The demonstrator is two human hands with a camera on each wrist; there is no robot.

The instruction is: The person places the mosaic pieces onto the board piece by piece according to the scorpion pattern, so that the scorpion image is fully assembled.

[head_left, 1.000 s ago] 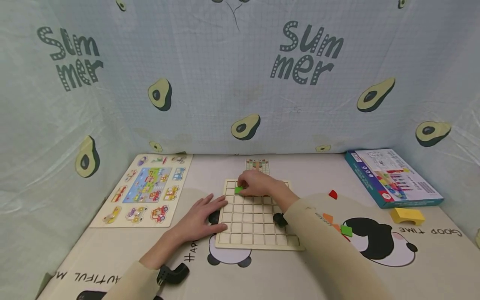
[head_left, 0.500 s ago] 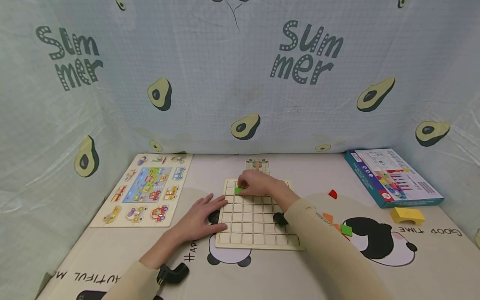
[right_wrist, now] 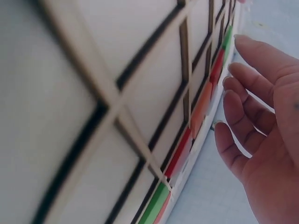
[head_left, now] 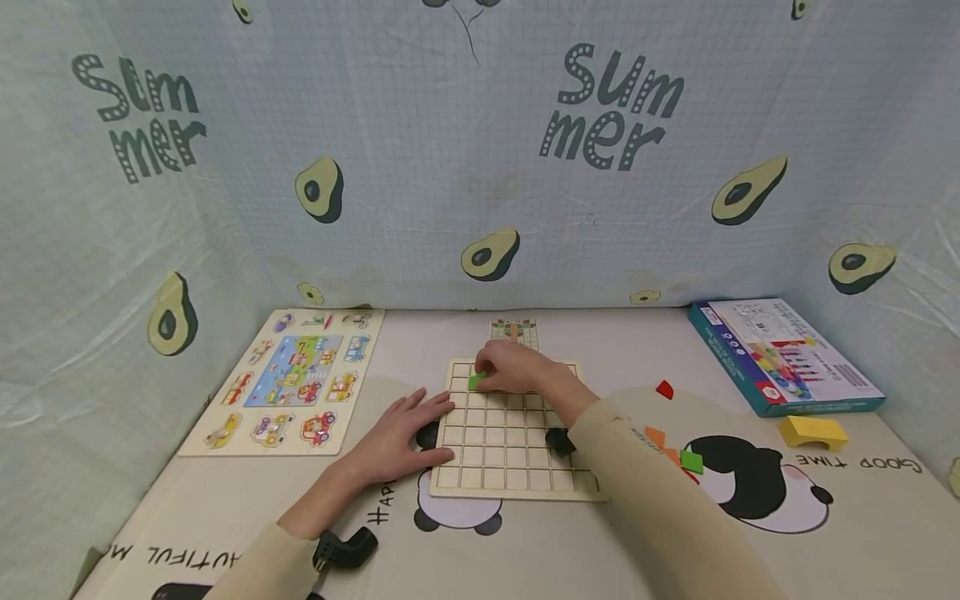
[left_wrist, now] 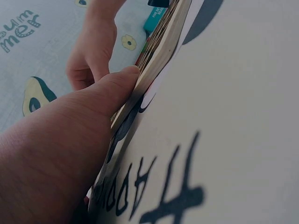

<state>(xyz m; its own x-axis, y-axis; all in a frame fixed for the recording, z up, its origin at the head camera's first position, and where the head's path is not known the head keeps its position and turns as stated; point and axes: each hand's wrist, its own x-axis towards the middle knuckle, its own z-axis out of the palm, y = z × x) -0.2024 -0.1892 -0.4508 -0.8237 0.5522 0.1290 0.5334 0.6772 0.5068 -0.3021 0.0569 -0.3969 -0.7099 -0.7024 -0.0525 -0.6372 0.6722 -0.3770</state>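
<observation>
Pale wood makes the grid board (head_left: pixel 495 457), which lies flat at the middle of the bench (head_left: pixel 555 550), its near edge running across before the person; it looks almost square, so its long axis I cannot tell. The left hand (head_left: pixel 405 435) rests with extended fingers on the board's left border. The right hand (head_left: pixel 516 367) has fingertips at a green piece (head_left: pixel 476 382) by the far left corner; whether it pinches or only presses is hidden. Wall lettering (head_left: pixel 603 137) reads "SUMMER"; bench lettering (head_left: pixel 862 462), upside down, reads "GOOD TIME". Print on the blue box (head_left: pixel 787 358) is too small.
</observation>
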